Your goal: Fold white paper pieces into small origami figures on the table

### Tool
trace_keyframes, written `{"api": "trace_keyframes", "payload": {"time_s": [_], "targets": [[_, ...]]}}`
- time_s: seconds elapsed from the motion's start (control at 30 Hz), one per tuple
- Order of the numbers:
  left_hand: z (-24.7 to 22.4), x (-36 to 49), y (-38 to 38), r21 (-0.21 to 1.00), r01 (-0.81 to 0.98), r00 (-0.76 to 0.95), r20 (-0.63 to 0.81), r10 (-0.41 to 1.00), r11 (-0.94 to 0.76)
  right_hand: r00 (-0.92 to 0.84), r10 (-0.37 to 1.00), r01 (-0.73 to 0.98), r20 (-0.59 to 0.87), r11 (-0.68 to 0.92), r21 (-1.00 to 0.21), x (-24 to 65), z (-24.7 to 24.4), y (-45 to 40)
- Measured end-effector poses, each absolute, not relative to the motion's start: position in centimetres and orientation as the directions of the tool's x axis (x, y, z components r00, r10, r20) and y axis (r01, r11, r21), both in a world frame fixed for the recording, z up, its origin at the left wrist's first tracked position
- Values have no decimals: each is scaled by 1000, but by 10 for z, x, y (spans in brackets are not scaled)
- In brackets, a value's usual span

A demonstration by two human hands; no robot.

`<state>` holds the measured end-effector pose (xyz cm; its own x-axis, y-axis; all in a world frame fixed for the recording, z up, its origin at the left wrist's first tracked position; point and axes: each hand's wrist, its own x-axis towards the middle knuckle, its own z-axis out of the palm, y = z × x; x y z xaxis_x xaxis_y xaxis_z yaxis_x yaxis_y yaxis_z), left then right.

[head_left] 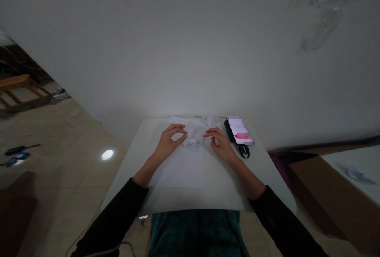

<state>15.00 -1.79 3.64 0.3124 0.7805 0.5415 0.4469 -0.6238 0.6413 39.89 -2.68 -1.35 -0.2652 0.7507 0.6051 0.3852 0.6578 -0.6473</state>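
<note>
A sheet of white paper [178,170] lies flat on the white table [225,193], its far end rumpled into a raised, folded bunch [194,137]. My left hand [170,143] curls at the bunch's left side, with thumb and forefinger forming a ring. On its right side, my right hand [219,144] has its fingertips bent toward the paper. Both hands are at or very near the folds, but I cannot tell whether either one grips them.
A black-cased phone [239,131] with a pixelated screen lies at the table's far right, with a black cord loop [244,151] beside it. The table ends at a wall. Tiled floor surrounds it, and cardboard stands at right.
</note>
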Motion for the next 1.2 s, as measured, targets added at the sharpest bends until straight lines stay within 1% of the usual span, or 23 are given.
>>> {"api": "trace_keyframes", "payload": {"time_s": [0.07,0.13,0.2,0.23,0.3,0.33,0.4,0.5,0.57,0.67,0.77,0.83,0.9,0.97,1.03,1.07,1.1,1.17,1.2], "targets": [[38,139,-13,599,536,336,496,801,-596,-298,748,393,593,662,-638,401,-16,-26],[38,123,-9,519,694,319,399,860,-498,-319,752,386,577,659,-646,401,-17,-26],[37,107,-10,418,863,184,261,948,-283,-340,752,390,564,659,-644,400,-16,-27],[37,99,-12,361,917,113,171,979,-169,-360,746,402,559,666,-629,398,-15,-27],[36,88,-22,243,970,-2,-8,1000,3,-409,729,440,548,684,-581,396,-13,-28],[36,85,-29,194,980,-37,-74,997,50,-427,725,462,541,689,-559,396,-12,-28],[36,81,-45,142,985,-77,-146,986,98,-451,721,495,527,693,-524,394,-10,-28],[38,83,-65,122,984,-108,-176,978,131,-474,714,519,516,700,-491,393,-10,-25],[38,87,-74,119,980,-141,-165,976,162,-497,702,519,510,711,-475,394,-10,-23],[40,93,-80,100,980,-162,-100,982,171,-530,689,527,494,724,-444,395,-9,-23],[40,98,-82,71,986,-146,-30,989,147,-515,701,552,493,711,-436,394,-8,-25],[39,100,-84,82,985,-148,-24,989,149,-489,725,583,486,686,-436,391,-9,-25],[38,98,-85,120,982,-146,-25,989,148,-478,746,620,464,661,-424,388,-11,-25],[37,91,-83,171,974,-146,-23,989,148,-484,753,641,446,652,-405,385,-14,-24],[37,78,-74,245,954,-163,-52,985,171,-497,743,639,447,662,-390,383,-16,-21],[38,71,-66,294,930,-200,-95,975,220,-502,737,633,453,669,-389,383,-16,-20],[38,64,-57,359,902,-200,-148,969,241,-504,731,624,461,677,-390,382,-15,-19],[39,52,-35,479,837,-147,-267,952,264,-507,716,604,479,692,-396,381,-12,-18],[40,48,-24,533,807,-100,-300,949,254,-512,708,594,486,700,-395,380,-10,-18]]}}
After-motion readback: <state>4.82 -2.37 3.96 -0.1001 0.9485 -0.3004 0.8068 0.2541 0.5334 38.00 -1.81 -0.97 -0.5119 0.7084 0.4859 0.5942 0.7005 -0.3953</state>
